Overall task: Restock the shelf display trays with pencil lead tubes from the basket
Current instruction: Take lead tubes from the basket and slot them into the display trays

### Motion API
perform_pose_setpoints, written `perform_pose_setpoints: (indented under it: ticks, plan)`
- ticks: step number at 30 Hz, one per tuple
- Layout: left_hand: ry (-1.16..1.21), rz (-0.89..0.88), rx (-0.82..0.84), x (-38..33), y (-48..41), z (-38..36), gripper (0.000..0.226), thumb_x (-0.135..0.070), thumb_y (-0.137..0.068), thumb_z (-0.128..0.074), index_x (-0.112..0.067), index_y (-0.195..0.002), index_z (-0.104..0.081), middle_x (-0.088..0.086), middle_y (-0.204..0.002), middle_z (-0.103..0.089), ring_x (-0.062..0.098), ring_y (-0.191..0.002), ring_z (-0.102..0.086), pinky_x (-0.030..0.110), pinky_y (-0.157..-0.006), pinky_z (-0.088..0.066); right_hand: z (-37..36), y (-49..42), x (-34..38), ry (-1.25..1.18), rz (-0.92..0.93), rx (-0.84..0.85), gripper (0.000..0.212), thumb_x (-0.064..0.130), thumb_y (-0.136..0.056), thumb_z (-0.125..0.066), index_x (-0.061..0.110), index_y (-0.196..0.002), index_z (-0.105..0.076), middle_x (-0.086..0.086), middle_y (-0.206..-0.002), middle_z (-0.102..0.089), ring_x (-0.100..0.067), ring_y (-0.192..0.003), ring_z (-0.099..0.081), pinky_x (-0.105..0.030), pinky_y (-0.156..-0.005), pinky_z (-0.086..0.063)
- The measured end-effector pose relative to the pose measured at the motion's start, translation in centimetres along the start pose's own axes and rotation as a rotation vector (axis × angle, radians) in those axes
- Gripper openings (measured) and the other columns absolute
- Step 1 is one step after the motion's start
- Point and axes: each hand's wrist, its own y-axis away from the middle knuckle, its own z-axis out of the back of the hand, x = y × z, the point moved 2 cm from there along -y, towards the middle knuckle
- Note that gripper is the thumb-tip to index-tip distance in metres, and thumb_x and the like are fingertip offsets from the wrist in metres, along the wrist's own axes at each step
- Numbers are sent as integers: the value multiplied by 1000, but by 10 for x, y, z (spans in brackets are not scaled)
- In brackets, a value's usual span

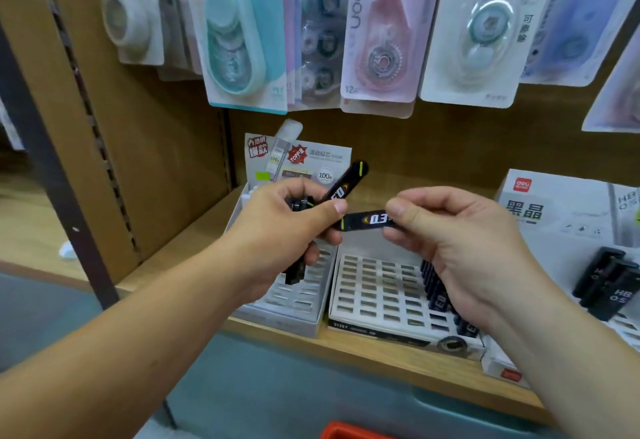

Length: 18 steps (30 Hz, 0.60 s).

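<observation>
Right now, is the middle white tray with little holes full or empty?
Mostly empty: the middle white slotted tray shows rows of bare slots, with black pencil lead tubes standing only along its right side.

A flat black plastic pencil lead tube [367, 220], printed "0.3" in white with a yellow-green stripe, lies level, pinched at its right end by the right hand [467, 248]. The left hand [287, 230] grips a bundle of matching black tubes [344, 184], one fanned up toward the far right. Below, the left white slotted display tray [311, 288] shows bare slots. The middle white slotted tray [377, 286] carries upright black tubes [438, 291] along its right side.
</observation>
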Motion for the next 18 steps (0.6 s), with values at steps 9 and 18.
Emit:
perform_pose_setpoints:
  ticks: [9,18]
  plan:
    - [-11,-101,7,-7,-5,-2,13,-25,-94,-76,-14,-100,-74,14,-75,-74,23,-58,-59,28,-46,-46,-15,-1,-2,713,107,250,30,11,-84,-84,31,-105,-78,-3,-78,-72,-12,-62,-66,-24,-60,-54]
    - [-81,152,-4,18,-2,21,9,-22,-95,-75,-14,-93,-79,8,-72,-63,9,-55,-57,24,-42,-39,-23,-39,-15,782,60,123,6,16,-93,-76,16,-96,-72,-9,-83,-77,-18,-67,-77,-36,-66,-65]
